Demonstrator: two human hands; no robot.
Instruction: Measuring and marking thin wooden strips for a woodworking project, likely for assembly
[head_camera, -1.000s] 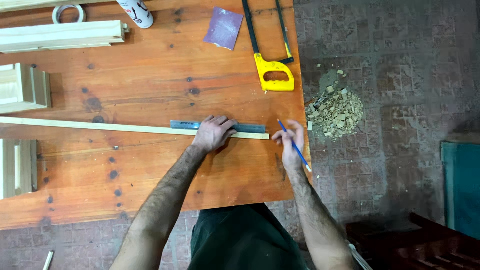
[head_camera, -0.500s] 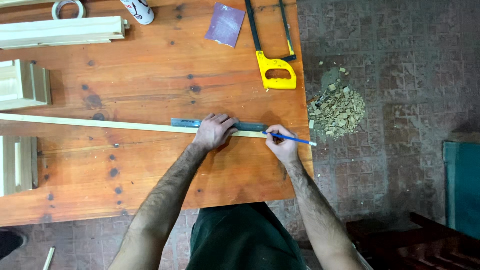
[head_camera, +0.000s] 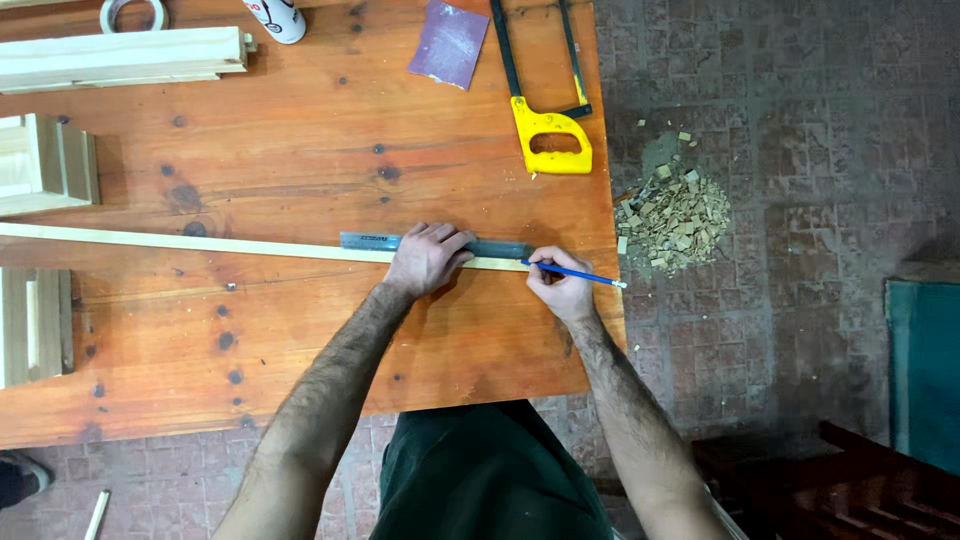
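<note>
While the left hand (head_camera: 425, 258) lies flat with fingers spread, pressing a grey metal ruler (head_camera: 440, 244) onto a long pale wooden strip (head_camera: 190, 244), the right hand (head_camera: 562, 287) pinches a blue pencil (head_camera: 575, 273), tip at the ruler's right end. Both lie across the orange-brown workbench (head_camera: 300, 170); a yellow-handled saw (head_camera: 545, 130) rests farther off.

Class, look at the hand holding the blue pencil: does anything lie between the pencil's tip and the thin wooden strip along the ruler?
Nothing visible does. The right hand holds the blue pencil with its tip at the wooden strip, just past the ruler. The left hand presses on the ruler, clear of the tip.
</note>
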